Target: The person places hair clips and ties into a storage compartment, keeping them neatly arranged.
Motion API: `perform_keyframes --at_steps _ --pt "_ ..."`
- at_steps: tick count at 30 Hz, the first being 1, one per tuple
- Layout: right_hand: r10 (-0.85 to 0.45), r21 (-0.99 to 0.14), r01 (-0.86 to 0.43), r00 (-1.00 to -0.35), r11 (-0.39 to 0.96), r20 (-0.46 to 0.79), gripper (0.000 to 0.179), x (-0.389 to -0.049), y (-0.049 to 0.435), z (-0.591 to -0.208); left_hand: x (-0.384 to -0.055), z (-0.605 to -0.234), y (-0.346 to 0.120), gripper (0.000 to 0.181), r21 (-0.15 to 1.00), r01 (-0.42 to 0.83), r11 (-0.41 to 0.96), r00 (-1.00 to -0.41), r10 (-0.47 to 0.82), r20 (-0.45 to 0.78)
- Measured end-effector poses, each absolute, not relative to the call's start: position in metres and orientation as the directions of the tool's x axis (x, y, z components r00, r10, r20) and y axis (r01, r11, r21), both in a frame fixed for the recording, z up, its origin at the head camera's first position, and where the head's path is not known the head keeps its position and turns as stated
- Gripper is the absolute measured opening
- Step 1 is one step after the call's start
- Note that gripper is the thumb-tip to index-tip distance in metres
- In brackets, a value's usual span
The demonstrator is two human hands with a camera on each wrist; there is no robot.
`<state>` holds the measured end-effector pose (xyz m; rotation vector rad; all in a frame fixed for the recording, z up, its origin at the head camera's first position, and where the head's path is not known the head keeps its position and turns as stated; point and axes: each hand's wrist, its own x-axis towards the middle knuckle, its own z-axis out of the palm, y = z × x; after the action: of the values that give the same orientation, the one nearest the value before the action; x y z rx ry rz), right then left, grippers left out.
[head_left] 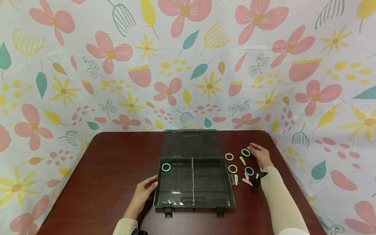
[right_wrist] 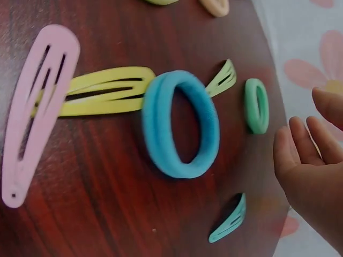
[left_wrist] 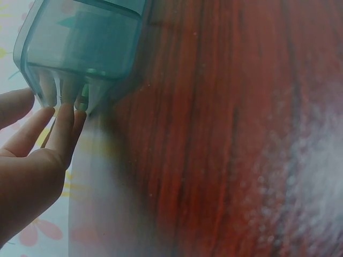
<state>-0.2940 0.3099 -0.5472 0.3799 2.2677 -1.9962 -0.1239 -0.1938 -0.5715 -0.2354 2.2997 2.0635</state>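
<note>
My left hand (head_left: 142,195) rests its fingertips against the left wall of a grey see-through plastic case (head_left: 209,195), whose lid lies folded back. A light green hair tie (head_left: 163,168) lies in the case's left compartment. Over at the right, my right hand (head_left: 260,155) has its fingers spread loosely beside another green hair tie (right_wrist: 251,107) and holds nothing. A blue hair tie (right_wrist: 157,126) overlaps the end of a yellow hair clip (right_wrist: 110,80). Across that clip's other end lies a pink clip (right_wrist: 32,115).
Two pale hair ties (head_left: 229,172) lie by the case's right side, with a whitish clip (head_left: 236,180) below them. A yellow-green clip (right_wrist: 224,80) and a teal clip (right_wrist: 230,220) are near the blue tie. Floral cloth (head_left: 188,98) hangs behind the brown table (head_left: 117,160).
</note>
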Motion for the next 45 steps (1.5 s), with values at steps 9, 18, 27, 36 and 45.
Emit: perform_keyframes --at_steps 9,18,27,36,45 --pt "0.125 -0.919 0.266 -0.963 0.292 -0.239 0.055 -0.291 0.309 -0.559 -0.124 -0.572 -0.194 0.04 0.984 -0.145 0.105 -0.987 -0.084 -0.137" --pt "0.159 -0.883 0.259 -0.964 0.391 -0.213 0.05 -0.293 0.308 -0.567 -0.124 -0.571 -0.194 0.04 0.985 -0.139 0.103 -0.988 -0.088 -0.13" --pt "0.162 -0.838 0.263 -0.964 0.477 -0.21 0.042 -0.294 0.307 -0.569 -0.124 -0.572 -0.194 0.041 0.985 -0.138 0.104 -0.988 -0.08 -0.131" --pt "0.168 -0.827 0.228 -0.972 0.514 -0.163 0.033 -0.29 0.303 -0.568 -0.124 -0.571 -0.194 0.041 0.985 -0.141 0.098 -0.988 -0.083 -0.133" --pt "0.165 -0.833 0.181 -0.98 0.522 -0.11 0.026 -0.289 0.303 -0.569 -0.124 -0.57 -0.193 0.039 0.986 -0.142 0.091 -0.987 -0.084 -0.135"
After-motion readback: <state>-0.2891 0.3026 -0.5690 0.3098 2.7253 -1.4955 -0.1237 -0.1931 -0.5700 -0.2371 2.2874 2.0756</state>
